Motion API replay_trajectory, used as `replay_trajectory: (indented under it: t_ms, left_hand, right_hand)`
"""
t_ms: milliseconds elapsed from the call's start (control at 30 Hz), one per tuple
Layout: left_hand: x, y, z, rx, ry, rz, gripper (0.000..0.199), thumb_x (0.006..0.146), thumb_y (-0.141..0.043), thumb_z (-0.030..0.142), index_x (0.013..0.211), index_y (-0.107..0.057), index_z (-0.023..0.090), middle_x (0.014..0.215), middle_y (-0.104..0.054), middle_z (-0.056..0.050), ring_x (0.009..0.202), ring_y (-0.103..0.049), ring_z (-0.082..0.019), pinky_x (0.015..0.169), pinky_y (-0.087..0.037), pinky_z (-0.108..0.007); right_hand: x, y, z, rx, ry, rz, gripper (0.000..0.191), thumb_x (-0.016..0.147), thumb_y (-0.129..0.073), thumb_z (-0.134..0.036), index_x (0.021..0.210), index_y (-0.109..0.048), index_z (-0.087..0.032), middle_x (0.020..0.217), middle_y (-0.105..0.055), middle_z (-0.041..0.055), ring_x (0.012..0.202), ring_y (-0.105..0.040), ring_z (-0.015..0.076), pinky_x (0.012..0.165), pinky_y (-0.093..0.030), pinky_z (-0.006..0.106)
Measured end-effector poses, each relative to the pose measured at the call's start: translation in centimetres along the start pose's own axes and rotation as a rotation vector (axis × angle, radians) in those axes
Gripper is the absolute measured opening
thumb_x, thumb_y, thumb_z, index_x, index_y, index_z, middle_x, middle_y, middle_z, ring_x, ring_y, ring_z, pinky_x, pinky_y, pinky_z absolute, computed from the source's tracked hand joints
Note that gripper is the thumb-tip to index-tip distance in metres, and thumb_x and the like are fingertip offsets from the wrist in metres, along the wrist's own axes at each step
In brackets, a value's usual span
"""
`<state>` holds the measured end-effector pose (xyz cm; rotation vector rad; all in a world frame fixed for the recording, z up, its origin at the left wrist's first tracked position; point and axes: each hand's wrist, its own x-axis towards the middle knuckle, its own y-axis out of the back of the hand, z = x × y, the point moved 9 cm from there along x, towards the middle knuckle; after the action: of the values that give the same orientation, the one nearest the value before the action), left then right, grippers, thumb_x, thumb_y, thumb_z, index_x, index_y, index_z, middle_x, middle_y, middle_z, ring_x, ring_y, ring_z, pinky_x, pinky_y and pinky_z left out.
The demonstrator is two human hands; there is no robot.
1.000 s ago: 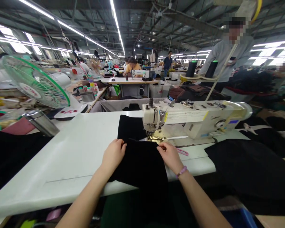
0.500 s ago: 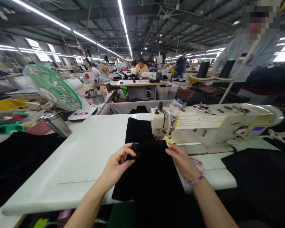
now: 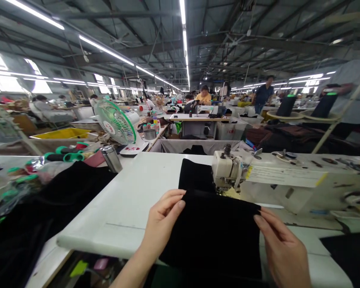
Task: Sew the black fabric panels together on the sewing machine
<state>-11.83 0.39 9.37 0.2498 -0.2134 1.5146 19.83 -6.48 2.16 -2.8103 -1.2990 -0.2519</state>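
The lower end of the black cloth point(image 3: 216, 236) is lost against the dark below; whether it is joined to the black piece point(image 3: 195, 176) behind cannot be told. The machine point(image 3: 228, 172) is cut off at the right, and its needle is hard to make out. The cloth is held over the near edge of the table point(image 3: 132, 196), its top edge run crosswise and tilted down rightward; its long axis cannot be judged. That edge is pinched at both ends, thumb against fingers, in the grip of the left hand point(image 3: 165, 218) and right hand point(image 3: 283, 246).
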Motion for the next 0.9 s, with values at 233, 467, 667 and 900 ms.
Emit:
replay_trajectory:
  t_ms: [233, 467, 667, 900]
  left_hand:
    - [-0.9, -1.0, -1.9, -0.295, 0.285, 0.023, 0.025, 0.08, -0.076, 0.039, 0.096, -0.08, 0.02, 0.106, -0.074, -0.008, 0.096, -0.066, -0.024, 0.085, -0.049, -0.031]
    - [-1.8, -0.9, -2.0, -0.428, 0.423, 0.081, 0.028, 0.061, -0.089, 0.031, 0.084, -0.079, 0.018, 0.091, -0.077, -0.007, 0.081, -0.069, -0.02, 0.075, -0.052, -0.027]
    - [-1.5, -1.1, -1.4, -0.471, 0.43, 0.043, 0.031, 0.056, -0.091, 0.026, 0.083, -0.079, 0.017, 0.082, -0.078, -0.006, 0.072, -0.069, -0.016, 0.073, -0.052, -0.024]
    - [-1.1, -1.0, -1.5, -0.446, 0.405, 0.012, 0.026, 0.066, -0.087, 0.035, 0.082, -0.08, 0.015, 0.082, -0.077, -0.008, 0.076, -0.068, -0.018, 0.074, -0.051, -0.025]
  right_hand:
    - [-1.3, 0.4, 1.0, 0.143, -0.14, 0.02, 0.048, 0.068, -0.081, -0.053, 0.099, -0.076, -0.016, 0.105, -0.075, 0.0073, 0.102, -0.068, 0.0287, 0.08, -0.059, 0.031]
    - [-0.9, 1.3, -1.8, -0.106, -0.097, 0.053, 0.052, 0.052, -0.077, -0.067, 0.078, -0.079, -0.023, 0.101, -0.076, 0.0075, 0.107, -0.066, 0.0357, 0.097, -0.053, 0.04]
    - [0.0, 1.4, -1.4, -0.012, -0.115, 0.009, 0.046, 0.049, -0.084, -0.057, 0.078, -0.079, -0.022, 0.099, -0.077, 0.0066, 0.102, -0.068, 0.0331, 0.094, -0.054, 0.036]
    - [0.6, 1.1, 0.5, 0.161, -0.254, -0.013, 0.055, 0.042, -0.091, -0.052, 0.084, -0.078, -0.02, 0.099, -0.077, 0.0054, 0.108, -0.066, 0.0303, 0.097, -0.052, 0.031]
